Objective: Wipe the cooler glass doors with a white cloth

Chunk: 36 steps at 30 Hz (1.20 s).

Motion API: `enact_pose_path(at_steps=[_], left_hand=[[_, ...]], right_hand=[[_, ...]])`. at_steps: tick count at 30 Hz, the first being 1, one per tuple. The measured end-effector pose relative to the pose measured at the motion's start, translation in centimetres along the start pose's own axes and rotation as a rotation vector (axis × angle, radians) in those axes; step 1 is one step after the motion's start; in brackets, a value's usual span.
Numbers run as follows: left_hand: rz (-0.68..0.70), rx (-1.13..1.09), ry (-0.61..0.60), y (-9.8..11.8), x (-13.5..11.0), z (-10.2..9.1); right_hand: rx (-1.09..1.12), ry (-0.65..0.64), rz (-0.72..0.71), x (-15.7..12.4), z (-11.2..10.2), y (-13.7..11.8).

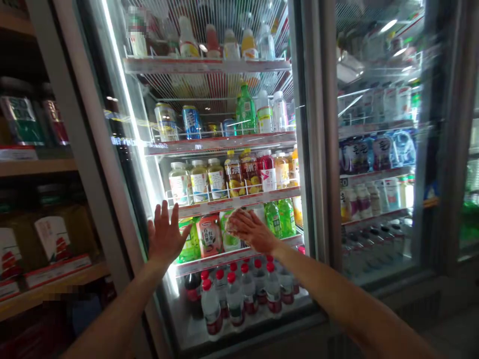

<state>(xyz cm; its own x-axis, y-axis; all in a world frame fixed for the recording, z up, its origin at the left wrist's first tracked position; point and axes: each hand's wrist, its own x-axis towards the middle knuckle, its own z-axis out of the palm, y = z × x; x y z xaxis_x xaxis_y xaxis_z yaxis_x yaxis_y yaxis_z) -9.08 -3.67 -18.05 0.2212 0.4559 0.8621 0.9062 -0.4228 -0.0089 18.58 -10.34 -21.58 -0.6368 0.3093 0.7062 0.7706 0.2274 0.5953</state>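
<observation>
My left hand point(168, 234) is raised at the left side of the lit drinks fridge, fingers spread, holding nothing. It appears to rest on the glass door point(142, 164), though contact is hard to confirm. Farther right, my right hand point(256, 232) has a crumpled pale cloth point(235, 222) under its fingers, held flat toward the same glass. Behind the cloth, a shelf carries a pink tea carton point(210, 237) and green bottles point(280, 219). Tea bottles point(199, 180) line the shelf above both hands. My right hand and the cloth partly hide the drinks behind them.
Red-capped water bottles point(235, 299) fill the fridge floor. A metal door frame point(318, 134) separates this fridge from another stocked fridge point(377, 174) on the right. At left stand wooden shelves point(41, 167) with large jars and bottles. Cans point(191, 122) sit on an upper shelf.
</observation>
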Motion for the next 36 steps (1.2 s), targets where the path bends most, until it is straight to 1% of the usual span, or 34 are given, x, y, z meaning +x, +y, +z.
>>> enact_pose_path(at_steps=[1,2,4,5,6,7,8,11,12,13,14,15,18,19,20,21,22,23,24,26,27,28,29,30,31,34,35,36], left_hand=[[0.002,-0.004,0.008,0.0,0.0,0.1],[0.005,-0.006,0.013,-0.1,-0.1,0.2],[0.017,-0.01,0.026,-0.3,-0.2,0.5],[0.026,-0.012,0.029,-0.3,-0.2,0.6],[0.032,-0.015,0.034,-0.4,-0.3,0.7],[0.038,-0.018,0.041,-0.5,-0.3,0.8],[0.046,-0.022,0.047,-0.5,-0.4,0.8],[0.054,-0.031,0.051,-0.6,-0.5,0.8],[0.054,-0.03,0.043,-0.5,-0.5,0.7],[0.051,-0.028,0.031,-0.5,-0.5,0.6],[0.045,-0.024,0.019,-0.5,-0.5,0.5],[0.038,-0.019,0.007,-0.5,-0.5,0.4],[0.034,-0.012,-0.018,-0.5,-0.5,0.2],[0.035,-0.013,-0.019,-0.5,-0.5,0.2],[0.039,-0.016,-0.02,-0.5,-0.5,0.2],[0.043,-0.018,-0.019,-0.5,-0.5,0.2],[0.045,-0.02,-0.018,-0.5,-0.5,0.3],[0.044,-0.022,-0.016,-0.5,-0.5,0.3],[0.042,-0.023,-0.014,-0.5,-0.5,0.3],[0.041,-0.024,-0.006,-0.6,-0.6,0.4],[0.042,-0.025,-0.001,-0.6,-0.6,0.4],[0.044,-0.024,0.003,-0.7,-0.7,0.5],[0.045,-0.023,0.005,-0.7,-0.7,0.5],[0.047,-0.022,0.003,-0.7,-0.8,0.5],[0.044,-0.019,-0.001,-0.6,-0.8,0.6],[0.027,-0.01,-0.021,-0.3,-0.8,0.7],[0.021,-0.009,-0.024,-0.2,-0.8,0.7],[0.014,-0.009,-0.027,-0.1,-0.8,0.8]], right_hand=[[-0.014,0.016,0.034,0.1,-0.2,0.6],[-0.032,0.041,0.116,0.5,-0.5,1.4],[-0.072,0.104,0.344,1.5,-1.2,3.0],[-0.085,0.128,0.436,1.8,-1.4,3.5],[-0.089,0.137,0.483,1.8,-1.5,3.6],[-0.084,0.128,0.477,1.4,-1.4,3.2],[-0.072,0.104,0.421,0.7,-1.2,2.6],[-0.015,0.002,0.128,-2.5,-0.4,0.3],[-0.004,-0.015,0.064,-3.5,-0.3,0.1],[-0.003,-0.016,0.055,-4.2,-0.4,0.4],[-0.016,0.002,0.113,-4.7,-0.6,1.2],[-0.043,0.049,0.237,-5.0,-1.0,2.3],[-0.152,0.286,0.706,-4.8,-2.0,6.4],[-0.179,0.363,0.811,-4.5,-2.2,7.2],[-0.198,0.42,0.874,-4.1,-2.2,7.5],[-0.205,0.446,0.893,-3.6,-2.0,7.1],[-0.198,0.437,0.874,-3.0,-1.6,6.2],[-0.177,0.4,0.826,-2.4,-1.1,4.8],[-0.144,0.335,0.739,-1.7,-0.6,3.1],[-0.063,0.168,0.501,-0.6,0.3,0.0],[-0.03,0.096,0.387,-0.3,0.5,-1.1],[-0.011,0.049,0.31,-0.4,0.5,-1.5],[-0.011,0.037,0.29,-0.7,0.4,-1.4],[-0.033,0.067,0.338,-1.4,0.1,-0.7],[-0.069,0.128,0.439,-2.3,-0.4,0.4],[-0.188,0.358,0.803,-4.9,-1.5,4.1],[-0.207,0.403,0.869,-5.3,-1.6,4.7],[-0.213,0.419,0.894,-5.3,-1.4,4.6]])
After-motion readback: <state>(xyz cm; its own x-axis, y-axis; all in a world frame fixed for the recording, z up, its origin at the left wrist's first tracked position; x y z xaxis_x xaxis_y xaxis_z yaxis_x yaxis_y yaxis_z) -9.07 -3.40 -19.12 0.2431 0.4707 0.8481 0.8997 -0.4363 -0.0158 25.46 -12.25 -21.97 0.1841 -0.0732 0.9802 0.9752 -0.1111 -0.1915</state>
